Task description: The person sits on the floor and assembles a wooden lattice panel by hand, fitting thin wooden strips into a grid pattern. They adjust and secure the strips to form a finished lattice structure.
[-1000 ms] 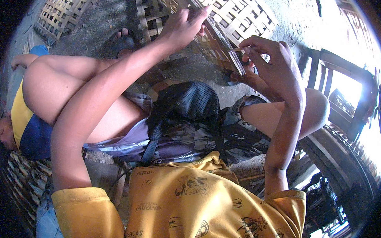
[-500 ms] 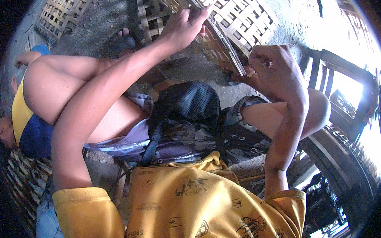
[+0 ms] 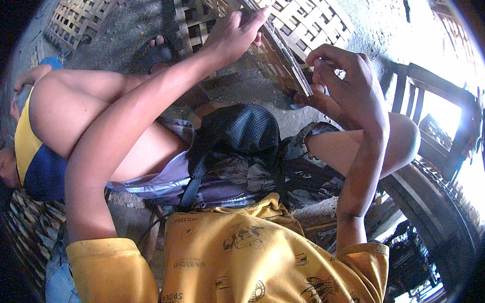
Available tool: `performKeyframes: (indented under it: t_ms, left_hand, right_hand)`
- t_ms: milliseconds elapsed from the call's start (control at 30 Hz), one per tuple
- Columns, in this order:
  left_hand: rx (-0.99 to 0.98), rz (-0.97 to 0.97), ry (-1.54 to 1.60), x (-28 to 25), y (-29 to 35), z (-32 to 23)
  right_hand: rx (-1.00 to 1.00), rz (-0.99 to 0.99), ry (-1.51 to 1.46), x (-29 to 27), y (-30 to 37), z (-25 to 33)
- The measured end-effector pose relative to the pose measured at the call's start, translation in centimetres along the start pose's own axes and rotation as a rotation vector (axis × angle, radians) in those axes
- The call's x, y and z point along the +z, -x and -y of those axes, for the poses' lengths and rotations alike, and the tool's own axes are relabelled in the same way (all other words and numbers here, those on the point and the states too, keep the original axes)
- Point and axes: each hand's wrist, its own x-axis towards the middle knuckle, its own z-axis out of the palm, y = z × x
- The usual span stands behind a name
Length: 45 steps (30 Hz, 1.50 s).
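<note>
A woven bamboo lattice piece (image 3: 302,29) stands tilted in front of me, and a long edge of thin strips slants down toward my right knee. My left hand (image 3: 236,34) is closed on that edge at its upper part, thumb stretched along it. Beside the lower end of the edge is my right hand (image 3: 352,83). Its fingers are curved and spread apart, with a gap between thumb and forefinger, and I see nothing held in it. The lower fingers are partly hidden behind the hand.
Another woven bamboo piece (image 3: 80,18) lies on the ground at the far left. A person in yellow and dark blue clothing (image 3: 40,158) is close by on my left. At the right stands a dark wooden frame (image 3: 438,102). A black mesh bag (image 3: 242,130) rests in my lap.
My right hand has opened at the lower end of the strips, its fingers lifting up and apart. My left hand keeps its hold in the same place.
</note>
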Motion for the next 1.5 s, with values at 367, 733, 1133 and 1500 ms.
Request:
performKeyframes:
  t_ms: [367,733,1133,1500]
  left_hand:
    - [0.018,0.022,-0.052,0.0,0.2,0.0]
    - [0.022,-0.005,-0.083,-0.1,0.3,0.3]
    - [0.065,0.012,-0.002,0.3,0.0,0.3]
    - [0.159,-0.034,-0.029,0.2,0.3,0.3]
  right_hand:
    - [-0.119,-0.117,0.046,1.8,-0.6,-0.4]
    - [-0.136,-0.113,0.011,0.7,-0.7,0.1]
    - [-0.095,-0.091,0.041,0.8,-0.5,-0.3]
    - [-0.142,-0.095,0.025,1.7,-1.2,-0.3]
